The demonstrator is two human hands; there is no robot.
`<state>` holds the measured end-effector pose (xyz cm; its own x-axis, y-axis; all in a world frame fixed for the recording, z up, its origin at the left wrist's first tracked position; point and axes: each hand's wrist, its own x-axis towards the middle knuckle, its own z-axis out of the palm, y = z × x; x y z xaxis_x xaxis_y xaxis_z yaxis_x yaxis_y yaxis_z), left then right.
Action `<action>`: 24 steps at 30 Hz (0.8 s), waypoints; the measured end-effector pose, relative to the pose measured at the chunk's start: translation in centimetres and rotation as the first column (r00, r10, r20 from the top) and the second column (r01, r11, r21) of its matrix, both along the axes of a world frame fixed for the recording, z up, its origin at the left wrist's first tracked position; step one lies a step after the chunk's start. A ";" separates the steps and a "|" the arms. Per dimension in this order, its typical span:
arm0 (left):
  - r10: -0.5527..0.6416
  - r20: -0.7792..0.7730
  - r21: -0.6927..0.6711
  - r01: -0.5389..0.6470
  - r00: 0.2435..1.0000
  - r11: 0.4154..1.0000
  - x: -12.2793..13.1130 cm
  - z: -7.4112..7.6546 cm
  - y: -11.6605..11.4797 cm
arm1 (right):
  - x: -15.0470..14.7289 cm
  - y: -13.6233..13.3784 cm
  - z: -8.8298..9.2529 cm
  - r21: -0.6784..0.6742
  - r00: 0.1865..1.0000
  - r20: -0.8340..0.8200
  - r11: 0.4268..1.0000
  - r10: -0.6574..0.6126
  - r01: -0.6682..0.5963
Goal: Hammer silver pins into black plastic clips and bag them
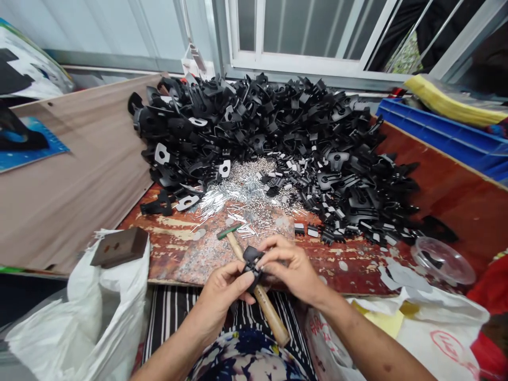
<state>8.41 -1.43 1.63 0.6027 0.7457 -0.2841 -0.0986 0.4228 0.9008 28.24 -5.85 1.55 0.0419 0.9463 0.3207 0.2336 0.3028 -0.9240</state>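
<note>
Between both hands, over the front edge of the table, is a small black plastic part. My left hand pinches its lower end between thumb and fingers. From the right, the fingertips of my right hand are closed at the part's side; whether they also hold a tiny pin there I cannot make out. Beneath the part lies a hammer with a wooden handle and a green head, its handle sticking out past the table edge. Beyond the hammer head are loose metal pins in a heap.
A large pile of black plastic parts covers the back of the table, with small black clips at its right front. A clear plastic tub stands at right. White sacks hang at both sides. A brown block rests on the left sack.
</note>
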 end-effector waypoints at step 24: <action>0.241 0.088 -0.109 -0.231 0.967 0.967 -4.0 -0.2 1.6 | 1.0 4.3 0.1 0.116 0.751 0.652 0.992 -0.108 0.042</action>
<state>4.38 0.15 1.43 0.4416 0.8421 -0.3096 -0.2929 0.4615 0.8374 29.20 -1.56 1.63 -0.1400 0.9155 0.3771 0.7971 0.3301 -0.5056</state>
